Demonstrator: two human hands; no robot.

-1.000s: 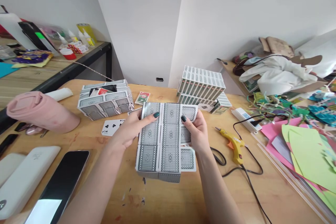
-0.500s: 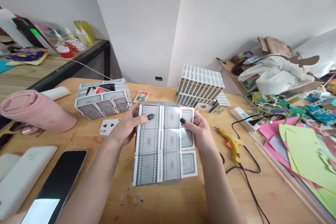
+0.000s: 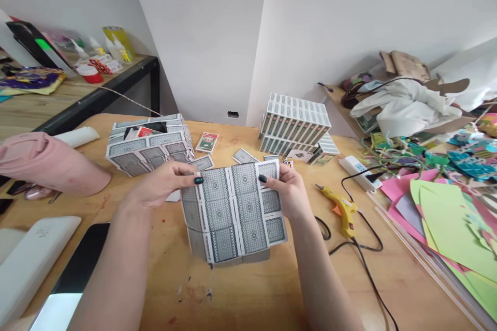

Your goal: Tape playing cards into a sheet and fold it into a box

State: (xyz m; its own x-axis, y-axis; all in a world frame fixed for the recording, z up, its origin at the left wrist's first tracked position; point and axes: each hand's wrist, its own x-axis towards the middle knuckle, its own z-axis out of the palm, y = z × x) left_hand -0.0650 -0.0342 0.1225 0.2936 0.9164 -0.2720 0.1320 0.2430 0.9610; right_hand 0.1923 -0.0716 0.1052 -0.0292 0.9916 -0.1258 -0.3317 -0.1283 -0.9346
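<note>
A folded panel of joined playing cards (image 3: 217, 212) is held up over the table, grey patterned backs towards me. Its left side bends back along a crease, and the underside is hidden. My left hand (image 3: 165, 183) pinches the upper left edge between thumb and fingers. At the upper right corner, my right hand (image 3: 291, 189) grips the panel, its thumb on the front and its fingers behind. Loose playing cards (image 3: 244, 155) lie on the table just beyond the panel.
A box covered in cards (image 3: 149, 142) stands at back left, near a card pack (image 3: 207, 141). Stacked card packs (image 3: 295, 121) stand at back right. A yellow glue gun (image 3: 344, 210) with its cord, a power strip (image 3: 359, 171), coloured paper (image 3: 438, 207), a pink tumbler (image 3: 58, 163) and a phone (image 3: 77, 264) surround the work.
My left hand has shifted left along the panel's top edge. The panel has turned, so its folded left side now shows. Several loose cards behind it have come into view.
</note>
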